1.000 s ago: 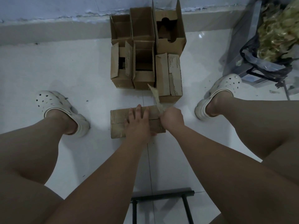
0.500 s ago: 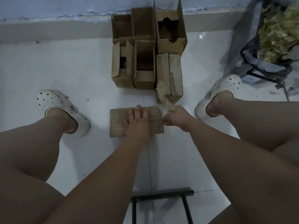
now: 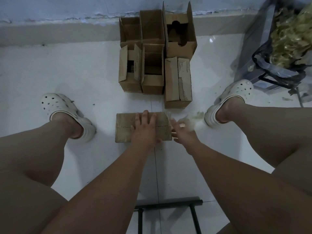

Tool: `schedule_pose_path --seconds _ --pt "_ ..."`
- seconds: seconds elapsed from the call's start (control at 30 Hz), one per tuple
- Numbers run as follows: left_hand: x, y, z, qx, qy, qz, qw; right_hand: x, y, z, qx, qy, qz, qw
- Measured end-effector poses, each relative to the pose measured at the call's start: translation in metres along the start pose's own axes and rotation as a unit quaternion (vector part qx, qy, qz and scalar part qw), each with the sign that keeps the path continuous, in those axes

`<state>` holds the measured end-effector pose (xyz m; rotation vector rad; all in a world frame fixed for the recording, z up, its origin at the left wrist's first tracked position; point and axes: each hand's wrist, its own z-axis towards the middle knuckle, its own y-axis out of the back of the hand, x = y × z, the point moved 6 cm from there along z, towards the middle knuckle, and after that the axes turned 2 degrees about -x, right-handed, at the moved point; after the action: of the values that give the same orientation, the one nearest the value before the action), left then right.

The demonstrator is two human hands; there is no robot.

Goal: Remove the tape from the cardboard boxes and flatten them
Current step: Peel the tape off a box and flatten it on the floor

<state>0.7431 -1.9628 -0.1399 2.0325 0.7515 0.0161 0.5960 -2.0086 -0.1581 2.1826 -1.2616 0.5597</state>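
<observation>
The box [image 3: 125, 127] in hand lies on its side on the white floor [image 3: 67, 73], midway between the person's two feet. It is plain brown cardboard. The seam along its upper face looks bare, with a ragged scuffed line where the flaps meet. It keeps its full shape, so I judge the tape on this face is off and the flattening is not begun.

The left hand [image 3: 145, 129] lies flat on top of the box with fingers spread, pressing it to the floor. The right hand [image 3: 183, 132] is just beside the box's right end, blurred, with fingers that look straight and spread, gripping nothing firmly. A pale smear of tape [image 3: 197, 115] hangs between that hand and the right shoe [image 3: 233, 98]. The blur hides whether the strip touches the fingertips or is loose in the air. The hands are near each other but not joined.

Beyond the box, toward the wall, a cluster of other boxes [image 3: 152, 65] stands close-packed. Most have open flaps; the front right one has its flaps folded over, their surface torn. None is flattened, so most of the job remains.

At the far right corner of the floor a dark bag [image 3: 287, 39] holds a crumpled yellowish heap, likely stripped tape. The left shoe [image 3: 59, 107] is well apart on the other side.
</observation>
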Motion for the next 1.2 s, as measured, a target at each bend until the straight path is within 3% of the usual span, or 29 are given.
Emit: schedule_pose_path --seconds 0.13,0.2,0.33,0.47,0.57,0.83,1.2 --pt "0.004 -0.001 -0.001 -0.004 -0.003 0.008 1.0 -0.013 0.0 -0.004 0.025 -0.094 0.184 0.978" --pt "0.003 -0.001 0.0 -0.009 -0.005 0.007 1.0 -0.017 0.002 -0.007 0.038 -0.125 0.211 0.969" --pt "0.002 -0.001 0.001 -0.01 -0.008 0.01 1.0 -0.011 -0.01 -0.006 0.088 -0.081 0.02 0.993" --pt "0.004 -0.003 0.001 -0.015 -0.006 0.013 1.0 -0.007 -0.016 -0.005 0.028 0.011 -0.181 0.983" --pt "0.004 -0.002 0.003 -0.018 -0.009 0.015 1.0 -0.005 -0.012 -0.003 -0.016 0.05 -0.213 0.976" --pt "0.004 -0.003 0.003 -0.021 -0.012 0.022 0.999 0.003 -0.011 -0.003 -0.025 0.082 -0.278 0.957" --pt "0.003 -0.002 0.002 -0.013 -0.013 0.011 1.0 0.014 0.001 -0.004 0.033 0.057 -0.252 0.965"
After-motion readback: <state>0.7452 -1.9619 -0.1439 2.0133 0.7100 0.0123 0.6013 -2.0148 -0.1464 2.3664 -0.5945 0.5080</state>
